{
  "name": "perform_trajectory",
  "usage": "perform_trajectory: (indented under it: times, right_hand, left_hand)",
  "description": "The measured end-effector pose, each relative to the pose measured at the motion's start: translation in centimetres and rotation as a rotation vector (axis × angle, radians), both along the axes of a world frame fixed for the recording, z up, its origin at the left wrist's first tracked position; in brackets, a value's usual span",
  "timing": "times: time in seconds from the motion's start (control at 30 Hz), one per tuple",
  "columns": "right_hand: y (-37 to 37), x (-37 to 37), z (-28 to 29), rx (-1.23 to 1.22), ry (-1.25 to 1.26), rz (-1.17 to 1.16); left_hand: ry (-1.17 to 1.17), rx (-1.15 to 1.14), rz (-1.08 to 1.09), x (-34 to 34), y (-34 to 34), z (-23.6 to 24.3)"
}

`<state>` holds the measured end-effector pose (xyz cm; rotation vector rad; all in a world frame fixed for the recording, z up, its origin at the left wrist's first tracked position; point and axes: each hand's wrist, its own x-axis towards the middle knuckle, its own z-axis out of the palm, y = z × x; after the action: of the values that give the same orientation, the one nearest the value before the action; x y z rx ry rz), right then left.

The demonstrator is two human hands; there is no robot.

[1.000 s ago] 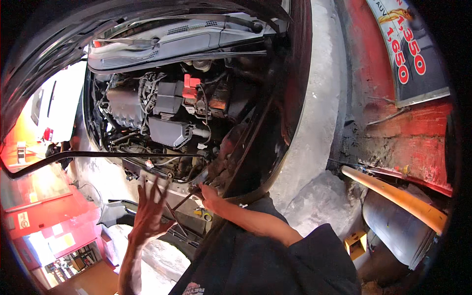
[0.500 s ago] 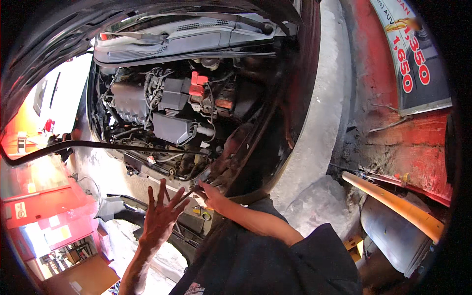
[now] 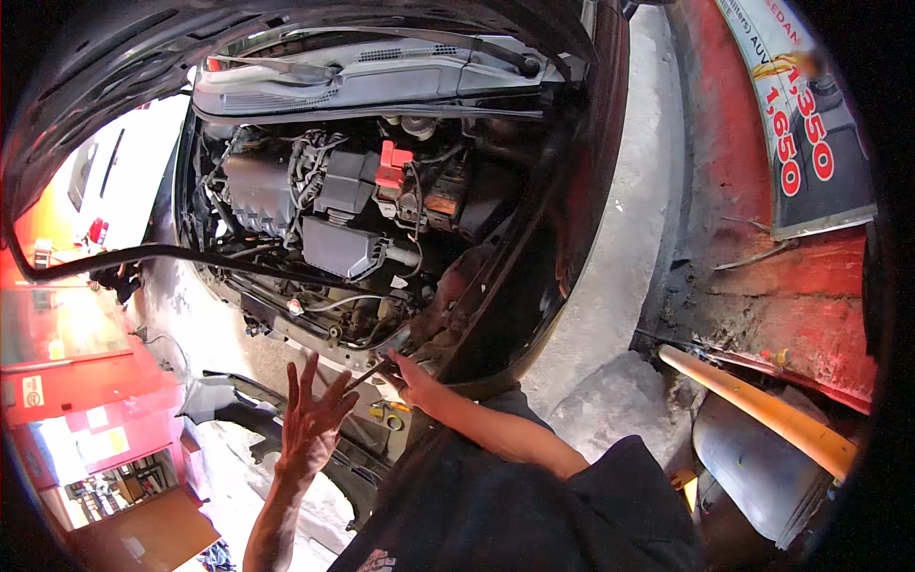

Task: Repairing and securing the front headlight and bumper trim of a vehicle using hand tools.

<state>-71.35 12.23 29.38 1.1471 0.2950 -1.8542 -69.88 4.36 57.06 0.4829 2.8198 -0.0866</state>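
My left hand point(image 3: 311, 424) is raised with its fingers apart and nothing in it, in front of the open engine bay. To its right, my right hand point(image 3: 410, 381) is closed on a thin dark rod-like tool point(image 3: 368, 376), at the bay's front right corner. The rod slants down toward the fingers of my left hand; its working end is hard to make out. Just beyond both hands runs the car's exposed front crossmember point(image 3: 303, 341). A yellow-rimmed round item point(image 3: 395, 422) and a small yellow-handled item lie below my right hand.
A black prop rod point(image 3: 191, 255) crosses the front of the bay. Behind it sit the air filter box point(image 3: 338, 250) and a battery with a red terminal cover point(image 3: 392, 164). A dark detached bumper point(image 3: 357, 486) lies below my left hand. An orange pole point(image 3: 758, 410) leans at right.
The fingers of my left hand have drawn slightly closer together. My right hand keeps its hold on the rod. The view has shifted a little.
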Motion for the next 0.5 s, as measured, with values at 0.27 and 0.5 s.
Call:
perform_trajectory:
  times: [0.27, 0.5]
  right_hand:
    - [0.1, -0.8, -1.0, 0.002, 0.030, -0.025]
    - [0.7, -1.1, -0.6, -0.029, 0.036, 0.017]
  left_hand:
    - [0.225, 1.025, 1.002, 3.6, -1.5, -3.2]
    - [0.862, 0.570, 0.547, 4.6, 5.9, -5.7]
